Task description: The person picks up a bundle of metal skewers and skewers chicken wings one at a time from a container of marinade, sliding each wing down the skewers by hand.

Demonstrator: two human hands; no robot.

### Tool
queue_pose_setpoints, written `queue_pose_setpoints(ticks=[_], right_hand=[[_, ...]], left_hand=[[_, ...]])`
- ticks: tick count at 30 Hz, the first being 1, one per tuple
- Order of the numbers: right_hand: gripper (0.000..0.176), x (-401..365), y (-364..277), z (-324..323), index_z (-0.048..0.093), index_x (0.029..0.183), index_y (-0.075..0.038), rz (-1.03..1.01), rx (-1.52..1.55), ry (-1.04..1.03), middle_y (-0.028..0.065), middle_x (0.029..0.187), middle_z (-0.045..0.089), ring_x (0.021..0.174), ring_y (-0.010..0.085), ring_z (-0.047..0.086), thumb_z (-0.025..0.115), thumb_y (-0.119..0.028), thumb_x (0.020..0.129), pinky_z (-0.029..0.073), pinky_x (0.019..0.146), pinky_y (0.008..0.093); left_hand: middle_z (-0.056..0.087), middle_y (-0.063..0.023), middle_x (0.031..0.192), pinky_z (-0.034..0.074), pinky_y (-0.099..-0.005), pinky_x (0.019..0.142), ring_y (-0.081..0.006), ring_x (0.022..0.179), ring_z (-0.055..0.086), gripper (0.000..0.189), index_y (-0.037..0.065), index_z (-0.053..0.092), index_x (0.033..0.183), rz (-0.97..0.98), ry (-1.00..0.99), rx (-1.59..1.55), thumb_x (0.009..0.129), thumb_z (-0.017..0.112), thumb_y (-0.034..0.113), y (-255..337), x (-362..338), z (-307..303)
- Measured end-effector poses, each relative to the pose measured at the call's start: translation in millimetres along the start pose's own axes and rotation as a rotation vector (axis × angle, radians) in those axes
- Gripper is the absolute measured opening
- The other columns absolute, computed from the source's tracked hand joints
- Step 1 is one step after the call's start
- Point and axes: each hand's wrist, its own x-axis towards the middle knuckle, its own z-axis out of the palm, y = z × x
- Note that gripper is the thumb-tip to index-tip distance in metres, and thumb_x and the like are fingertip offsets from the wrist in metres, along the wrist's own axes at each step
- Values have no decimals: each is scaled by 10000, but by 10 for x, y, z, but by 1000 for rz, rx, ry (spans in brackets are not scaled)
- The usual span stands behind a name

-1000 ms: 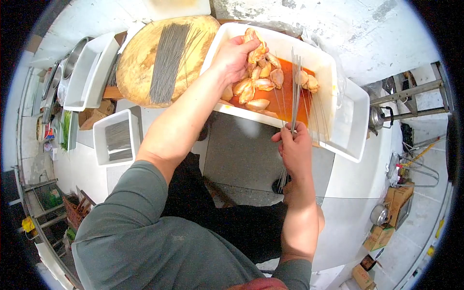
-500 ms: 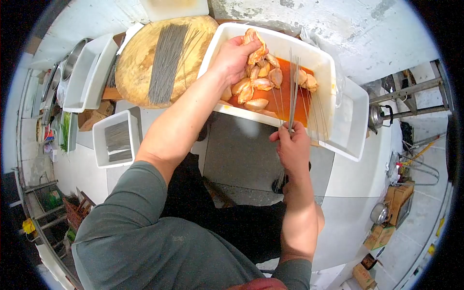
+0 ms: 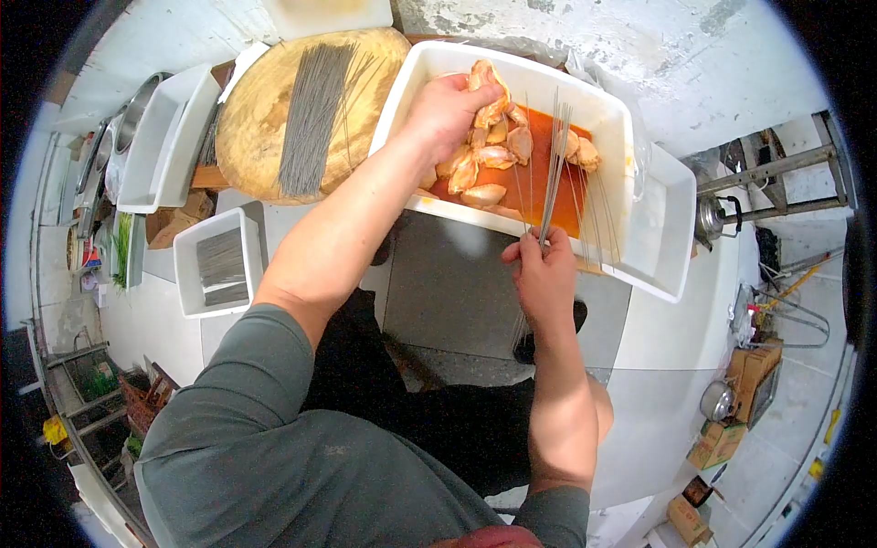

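My left hand (image 3: 449, 111) is closed on a piece of chicken (image 3: 491, 91), held up over the near-left part of a white tub (image 3: 630, 215). Below it, several chicken pieces (image 3: 493, 157) lie in orange-red marinade (image 3: 539, 187). At the tub's front edge, my right hand (image 3: 544, 269) pinches a bundle of thin metal skewers (image 3: 554, 178), whose upper ends fan out over the tub. Some more skewers (image 3: 598, 219) lean against the tub's front rim, to the right of that hand.
A round wooden block (image 3: 251, 119) carries a pile of skewers (image 3: 315, 119). Below it, a small white bin (image 3: 185, 274) holds more. A long white container (image 3: 151, 173) stands at the left, another (image 3: 671, 219) right of the tub. A kettle (image 3: 710, 219) is farther right.
My left hand and its chicken piece have shifted slightly right. My right hand has moved a little left and up, and its skewers lean more to the right.
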Motion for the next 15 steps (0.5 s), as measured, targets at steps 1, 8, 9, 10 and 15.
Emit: queue_pose_setpoints(ticks=[1, 8, 9, 10, 15], right_hand=[[130, 14, 3, 3, 468, 1023, -40, -13, -3, 8, 66, 706, 630, 494, 63, 461, 521, -133, 950, 360, 446, 211], [137, 43, 12, 49, 458, 1035, -39, -48, 58, 3, 61, 721, 624, 518, 66, 469, 508, -145, 965, 372, 467, 207], [135, 62, 66, 64, 457, 1034, -40, -76, 53, 6, 59, 720, 620, 517, 66, 468, 505, -146, 968, 372, 468, 207], [131, 80, 93, 70, 457, 1034, -41, -79, 64, 7, 56, 717, 615, 516, 66, 466, 503, -145, 969, 371, 465, 206], [115, 105, 74, 88, 455, 1035, -50, -88, 87, -2, 47, 702, 594, 514, 65, 460, 495, -139, 973, 366, 455, 206]], left_hand=[[684, -137, 1008, 551, -349, 830, -211, 886, 678, 236, -20, 600, 1078, 18, -3, 37, 941, 596, 173, -63, 27, -13], [678, -106, 934, 550, -318, 711, -176, 807, 660, 220, -32, 623, 1016, -76, -46, -209, 873, 689, 122, -89, 21, 8], [678, -109, 937, 552, -319, 713, -179, 812, 663, 216, -29, 623, 1016, -69, -47, -183, 875, 687, 122, -92, 11, 13], [679, -111, 940, 554, -320, 715, -182, 816, 666, 211, -26, 624, 1015, -62, -48, -156, 877, 685, 121, -95, 3, 20], [677, -117, 967, 560, -336, 767, -207, 859, 675, 221, -14, 601, 1042, -80, -70, -191, 922, 622, 171, -77, -18, 35]])
